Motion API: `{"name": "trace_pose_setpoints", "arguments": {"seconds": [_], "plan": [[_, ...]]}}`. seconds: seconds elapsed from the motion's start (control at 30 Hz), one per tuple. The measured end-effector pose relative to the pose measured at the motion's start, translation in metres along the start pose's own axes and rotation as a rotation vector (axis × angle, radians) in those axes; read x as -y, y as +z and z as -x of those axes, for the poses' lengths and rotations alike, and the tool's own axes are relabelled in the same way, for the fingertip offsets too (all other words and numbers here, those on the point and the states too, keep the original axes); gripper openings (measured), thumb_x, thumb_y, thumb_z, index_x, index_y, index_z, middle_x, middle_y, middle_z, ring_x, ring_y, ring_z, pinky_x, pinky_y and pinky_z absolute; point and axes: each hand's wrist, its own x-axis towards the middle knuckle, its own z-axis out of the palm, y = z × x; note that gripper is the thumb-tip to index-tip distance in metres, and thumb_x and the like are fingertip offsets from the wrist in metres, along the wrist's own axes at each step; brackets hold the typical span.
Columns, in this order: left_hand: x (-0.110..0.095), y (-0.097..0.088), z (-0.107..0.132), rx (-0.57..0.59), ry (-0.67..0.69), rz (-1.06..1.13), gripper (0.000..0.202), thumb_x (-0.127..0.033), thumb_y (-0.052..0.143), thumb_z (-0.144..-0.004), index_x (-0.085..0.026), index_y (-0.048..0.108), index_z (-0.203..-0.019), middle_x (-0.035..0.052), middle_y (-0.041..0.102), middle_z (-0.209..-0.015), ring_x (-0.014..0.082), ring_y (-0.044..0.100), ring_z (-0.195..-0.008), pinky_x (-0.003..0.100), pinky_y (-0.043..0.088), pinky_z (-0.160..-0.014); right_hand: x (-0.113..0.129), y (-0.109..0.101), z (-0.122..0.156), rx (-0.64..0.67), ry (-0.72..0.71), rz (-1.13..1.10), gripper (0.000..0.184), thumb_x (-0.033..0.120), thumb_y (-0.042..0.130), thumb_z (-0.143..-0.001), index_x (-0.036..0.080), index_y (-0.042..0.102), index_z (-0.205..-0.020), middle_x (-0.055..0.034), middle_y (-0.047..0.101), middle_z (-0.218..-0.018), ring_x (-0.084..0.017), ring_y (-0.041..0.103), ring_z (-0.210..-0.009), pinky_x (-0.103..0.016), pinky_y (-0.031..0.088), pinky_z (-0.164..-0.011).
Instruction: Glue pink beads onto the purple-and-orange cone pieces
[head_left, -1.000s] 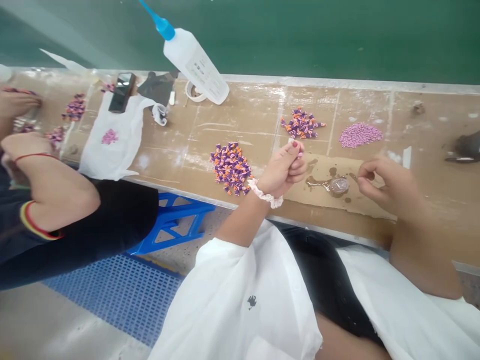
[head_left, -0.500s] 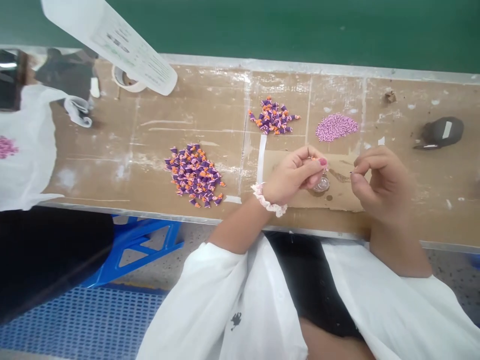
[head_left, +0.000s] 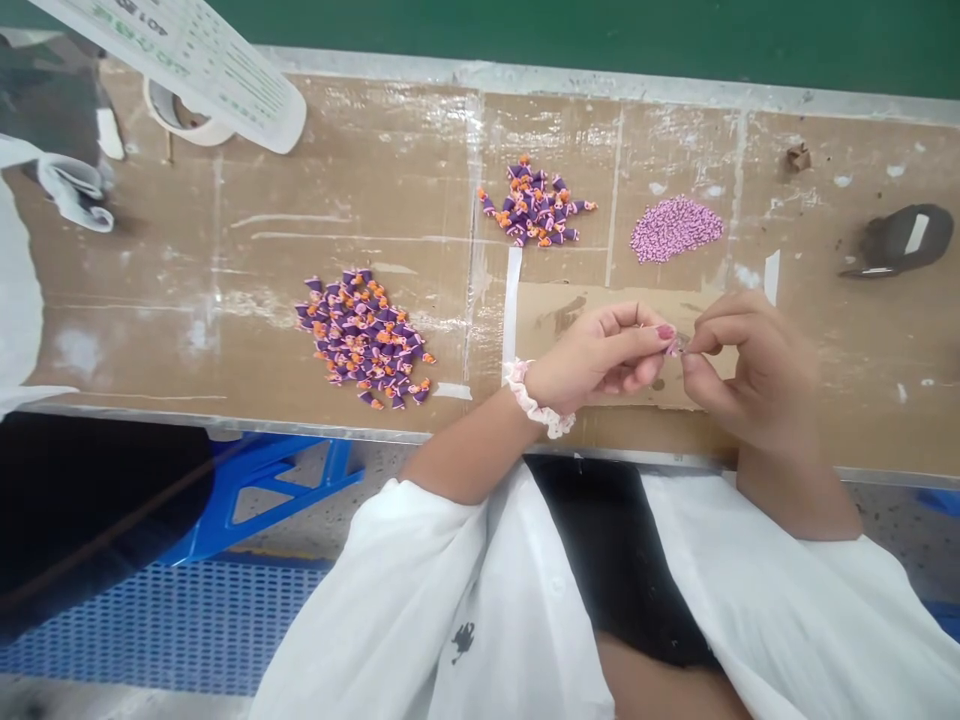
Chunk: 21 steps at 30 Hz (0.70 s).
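Observation:
My left hand (head_left: 619, 352), with a scrunchie (head_left: 536, 400) round its wrist, pinches a small pink piece (head_left: 672, 348) between thumb and forefinger. Its exact kind is too small to tell. My right hand (head_left: 750, 365) is closed in a pinch, its fingertips right against the piece; whatever they hold is hidden or too tiny to name. Both hands are over a cardboard sheet (head_left: 547, 312). Beyond them lie a heap of tiny pink beads (head_left: 675, 228) and a small pile of purple and orange figurines (head_left: 536, 207). A larger figurine pile (head_left: 366, 338) is to the left.
At the back left, a translucent plastic container (head_left: 247, 95) leans over a roll of tape (head_left: 184, 120). White sheeting (head_left: 19, 290) covers the left end. On the right rests a dark, rounded object (head_left: 904, 242). A blue stool (head_left: 262, 485) is below the table edge.
My right hand has moved left until its fingertips meet the piece in my left hand. A round, clear object seen under the left fingers is now hidden. The view has shifted slightly.

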Motion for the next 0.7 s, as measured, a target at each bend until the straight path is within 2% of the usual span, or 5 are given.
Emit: {"name": "trace_pose_setpoints", "arguments": {"seconds": [0.4,0.7], "plan": [[-0.0026,-0.0008,0.0008,-0.039,0.002,-0.129,0.044,-0.049,0.081,-0.071,-0.015,0.053,-0.076,-0.0060,0.058,-0.050,0.0012,0.044,-0.041,0.013,0.031,-0.041,0.0002,-0.0003,0.0002,0.041,-0.095,0.101,0.022,0.003,0.057,-0.081,0.024,0.049,-0.087,-0.0006,0.057,-0.079,-0.016,0.057,-0.070,-0.032,0.044,-0.058],[-0.0045,-0.0010,0.0021,-0.022,-0.025,-0.123,0.046,-0.051,0.082,-0.069,-0.015,0.053,-0.075,-0.0049,0.059,-0.051,0.0019,0.046,-0.040,0.013,0.030,-0.039,-0.0011,0.0003,0.0035,0.061,-0.050,-0.010,0.025,0.002,0.060,-0.081,0.023,0.050,-0.089,-0.0019,0.055,-0.081,-0.017,0.056,-0.070,-0.033,0.045,-0.058]]}}
